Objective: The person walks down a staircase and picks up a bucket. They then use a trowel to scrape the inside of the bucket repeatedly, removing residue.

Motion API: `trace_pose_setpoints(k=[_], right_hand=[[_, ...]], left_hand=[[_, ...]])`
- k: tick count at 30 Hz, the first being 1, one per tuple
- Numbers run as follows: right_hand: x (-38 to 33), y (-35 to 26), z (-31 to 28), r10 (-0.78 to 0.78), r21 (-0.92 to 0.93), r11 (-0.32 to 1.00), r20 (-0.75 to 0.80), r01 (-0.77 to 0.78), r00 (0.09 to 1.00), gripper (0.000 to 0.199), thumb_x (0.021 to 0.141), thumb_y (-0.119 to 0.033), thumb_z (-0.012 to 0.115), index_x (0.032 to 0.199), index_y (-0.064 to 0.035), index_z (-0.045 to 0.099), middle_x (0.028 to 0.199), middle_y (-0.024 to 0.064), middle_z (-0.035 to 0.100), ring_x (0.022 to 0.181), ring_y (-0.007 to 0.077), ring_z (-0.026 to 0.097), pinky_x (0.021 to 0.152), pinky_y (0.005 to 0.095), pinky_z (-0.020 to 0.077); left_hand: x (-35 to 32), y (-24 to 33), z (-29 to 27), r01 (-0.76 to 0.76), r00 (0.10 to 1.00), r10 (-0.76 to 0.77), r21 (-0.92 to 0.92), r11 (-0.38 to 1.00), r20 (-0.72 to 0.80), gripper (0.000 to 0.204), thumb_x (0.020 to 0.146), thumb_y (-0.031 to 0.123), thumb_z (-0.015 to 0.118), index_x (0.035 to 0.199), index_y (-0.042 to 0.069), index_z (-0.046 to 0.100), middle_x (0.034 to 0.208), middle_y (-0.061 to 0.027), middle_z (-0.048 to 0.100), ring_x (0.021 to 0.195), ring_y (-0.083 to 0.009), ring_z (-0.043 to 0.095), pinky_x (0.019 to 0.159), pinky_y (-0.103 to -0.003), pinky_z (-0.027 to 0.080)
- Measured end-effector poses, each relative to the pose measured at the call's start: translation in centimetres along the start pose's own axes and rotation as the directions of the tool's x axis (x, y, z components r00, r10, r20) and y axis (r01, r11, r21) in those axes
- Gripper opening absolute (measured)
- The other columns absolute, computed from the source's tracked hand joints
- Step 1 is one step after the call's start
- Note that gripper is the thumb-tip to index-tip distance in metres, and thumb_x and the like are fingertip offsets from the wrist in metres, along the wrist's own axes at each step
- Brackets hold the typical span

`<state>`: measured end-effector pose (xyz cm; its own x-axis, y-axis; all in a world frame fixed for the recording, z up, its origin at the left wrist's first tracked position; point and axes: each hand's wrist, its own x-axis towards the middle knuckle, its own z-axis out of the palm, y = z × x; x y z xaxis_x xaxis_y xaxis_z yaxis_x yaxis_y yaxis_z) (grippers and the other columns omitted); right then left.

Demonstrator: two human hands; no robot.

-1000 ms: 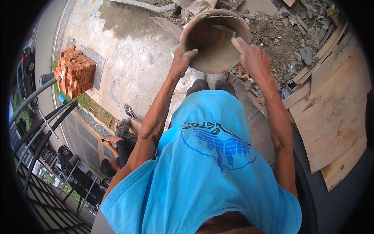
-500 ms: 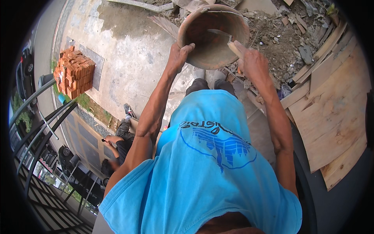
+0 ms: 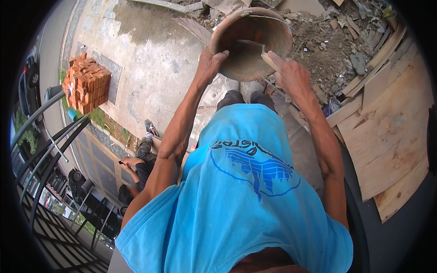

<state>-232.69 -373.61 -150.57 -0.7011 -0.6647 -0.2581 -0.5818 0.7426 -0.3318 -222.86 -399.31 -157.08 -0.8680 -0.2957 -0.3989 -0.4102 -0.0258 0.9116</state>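
My left hand (image 3: 212, 64) grips the near left rim of a worn, mud-stained bucket (image 3: 248, 68), thumb over the edge. The bucket is tilted so its mouth faces me, and its inside looks coated with dried grime. In my right hand (image 3: 291, 75) is the wooden handle of a trowel (image 3: 271, 60), fingers closed round it at the bucket's right side. The trowel's thin metal blade reaches into the bucket, pointing left. Whether the blade touches the inner wall I cannot tell.
Rubble and soil (image 3: 323, 50) lie beyond the bucket to the right. Plywood sheets (image 3: 387, 141) lean along the right side. A brick stack (image 3: 88, 84) stands on the concrete at left. Near my left arm a person (image 3: 136, 168) sits holding a small dark object; metal railings (image 3: 50, 195) curve lower left.
My right hand has shifted slightly left and down, carrying the trowel blade lower inside the bucket. The bucket has moved very little, and my left hand stays on its rim.
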Motion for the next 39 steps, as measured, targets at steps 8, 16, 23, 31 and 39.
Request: trace_pose_setpoints(k=[8, 16, 23, 31, 39], right_hand=[[0.8, 0.1, 1.4, -0.115, -0.241, 0.961, 0.096, 0.135, 0.989, 0.059, 0.082, -0.01, 0.065, 0.139, -0.022, 0.057, 0.089, 0.0158, 0.068, 0.077, 0.035, 0.071, 0.07, 0.0462, 0.0577], [1.2, -0.5, -0.8, 0.022, -0.105, 0.994, 0.064, -0.015, 0.998, 0.056, 0.08, -0.009, 0.064, 0.136, -0.0175, 0.06, 0.087, 0.0201, 0.07, 0.082, 0.0383, 0.071, 0.073, 0.0492, 0.0574], [2.4, -2.2, 1.5, 0.039, -0.112, 0.994, 0.168, -0.02, 0.985, 0.049, 0.081, -0.01, 0.063, 0.13, -0.0155, 0.066, 0.092, 0.0219, 0.071, 0.086, 0.0394, 0.07, 0.078, 0.0495, 0.0573], [2.7, -1.4, 2.8, 0.025, 0.148, 0.986, 0.309, -0.074, 0.951, 0.058, 0.075, -0.009, 0.064, 0.133, -0.0135, 0.065, 0.099, 0.0232, 0.072, 0.095, 0.0411, 0.069, 0.086, 0.0495, 0.0549], [0.9, 1.5, 2.8, 0.012, 0.66, 0.539, 0.615, -0.523, 0.788, 0.064, 0.072, -0.013, 0.062, 0.136, -0.0037, 0.063, 0.08, 0.0062, 0.065, 0.06, 0.0099, 0.059, 0.045, 0.0252, 0.0461]], left_hand=[[-0.6, 0.1, -0.1, -0.038, 0.999, 0.037, 0.074, 0.997, 0.023, 0.042, 0.09, 0.017, 0.062, 0.125, -0.007, 0.06, 0.103, -0.0142, 0.068, 0.091, -0.021, 0.064, 0.083, -0.035, 0.052], [-1.0, 0.4, -1.1, -0.078, 0.996, 0.081, 0.125, 0.989, -0.021, 0.043, 0.089, 0.014, 0.062, 0.128, -0.004, 0.059, 0.105, -0.0178, 0.07, 0.095, -0.0259, 0.066, 0.086, -0.036, 0.052], [-1.3, -0.4, 0.0, -0.115, 0.985, 0.14, 0.225, 0.968, -0.098, 0.057, 0.085, 0.015, 0.066, 0.139, -0.001, 0.054, 0.111, -0.0306, 0.068, 0.103, -0.04, 0.068, 0.092, -0.04, 0.051], [-2.0, -1.6, 0.2, -0.064, 0.988, 0.104, 0.306, 0.95, -0.114, 0.062, 0.088, 0.019, 0.068, 0.143, -0.001, 0.05, 0.109, -0.0328, 0.067, 0.104, -0.0422, 0.068, 0.089, -0.042, 0.052], [-1.9, -2.9, -1.1, -0.04, 0.993, 0.067, 0.262, 0.964, -0.094, 0.062, 0.094, 0.031, 0.067, 0.143, -0.001, 0.05, 0.11, -0.0304, 0.068, 0.102, -0.037, 0.068, 0.089, -0.04, 0.051]])
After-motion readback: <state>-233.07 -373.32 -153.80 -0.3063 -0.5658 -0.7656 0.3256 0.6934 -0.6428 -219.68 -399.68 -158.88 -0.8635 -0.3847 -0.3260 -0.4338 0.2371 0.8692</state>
